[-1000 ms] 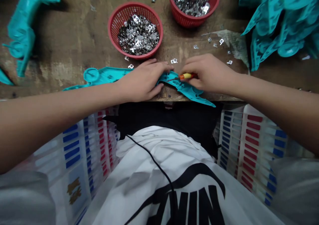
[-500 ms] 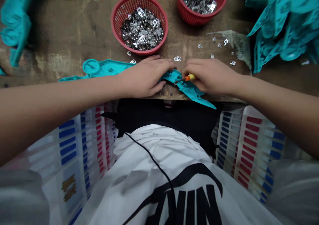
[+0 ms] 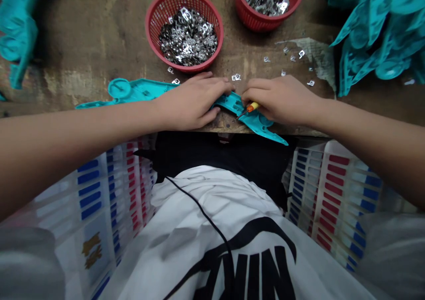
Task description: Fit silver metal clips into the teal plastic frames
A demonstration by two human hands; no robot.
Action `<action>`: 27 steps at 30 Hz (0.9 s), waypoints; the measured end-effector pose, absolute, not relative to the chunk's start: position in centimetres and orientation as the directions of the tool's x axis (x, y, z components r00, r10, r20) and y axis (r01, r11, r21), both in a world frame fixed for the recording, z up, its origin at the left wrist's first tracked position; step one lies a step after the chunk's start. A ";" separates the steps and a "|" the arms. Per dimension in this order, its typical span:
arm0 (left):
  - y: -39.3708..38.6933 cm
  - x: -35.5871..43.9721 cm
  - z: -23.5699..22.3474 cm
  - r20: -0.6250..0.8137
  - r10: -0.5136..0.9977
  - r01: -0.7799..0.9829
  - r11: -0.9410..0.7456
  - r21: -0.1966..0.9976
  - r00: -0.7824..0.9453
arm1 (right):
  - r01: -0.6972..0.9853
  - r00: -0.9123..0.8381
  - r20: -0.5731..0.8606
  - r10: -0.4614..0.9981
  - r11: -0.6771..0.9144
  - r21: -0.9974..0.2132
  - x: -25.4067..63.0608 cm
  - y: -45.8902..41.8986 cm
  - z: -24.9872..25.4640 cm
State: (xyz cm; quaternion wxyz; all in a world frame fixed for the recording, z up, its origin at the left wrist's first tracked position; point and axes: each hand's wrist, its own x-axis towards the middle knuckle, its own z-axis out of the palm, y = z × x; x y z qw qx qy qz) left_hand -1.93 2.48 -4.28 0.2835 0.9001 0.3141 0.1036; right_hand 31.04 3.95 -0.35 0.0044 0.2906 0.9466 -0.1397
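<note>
Long turquoise plastic shell along tabletop edge. Left hand fingers clamp its middle, thumb nearside. Right hand fingers pinch thin-shafted tool with yellow-orange handle, tip toward 8 o'clock. Brace shell firmly; light pressure, thumb clear of slip line.

The long teal plastic piece lies lengthwise along the near edge of the table, its middle hidden from view. Ribbed and hollow inside, it has a round cup toward its left end; its pointed right end juts past the edge. The slim tool, with a yellow-and-orange handle, slants down-left, its thin dark shaft crossing the piece's near rim.
</note>
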 end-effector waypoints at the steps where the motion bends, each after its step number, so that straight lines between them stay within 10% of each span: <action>1: 2.5 -1.9 -4.4 0.009 0.623 0.506 -0.645 0.572 0.782 | 0.552 -0.832 -0.105 0.544 0.797 -0.243 31.0 3.9 -0.1; 12: 2.2 -1.9 -3.5 0.009 0.612 0.498 -0.651 0.573 0.791 | 0.585 -0.792 -0.315 0.523 0.797 -0.147 29.6 3.8 1.8; 21: 2.5 -1.8 -1.4 0.044 0.626 0.452 -0.607 0.654 0.779 | 0.681 -0.722 -0.193 0.665 0.632 -0.371 29.6 3.9 2.7; 27: 0.4 0.2 2.7 -0.070 0.898 0.291 -0.067 0.954 0.435 | 0.770 -0.637 -0.285 0.717 0.571 -0.284 28.6 2.9 4.4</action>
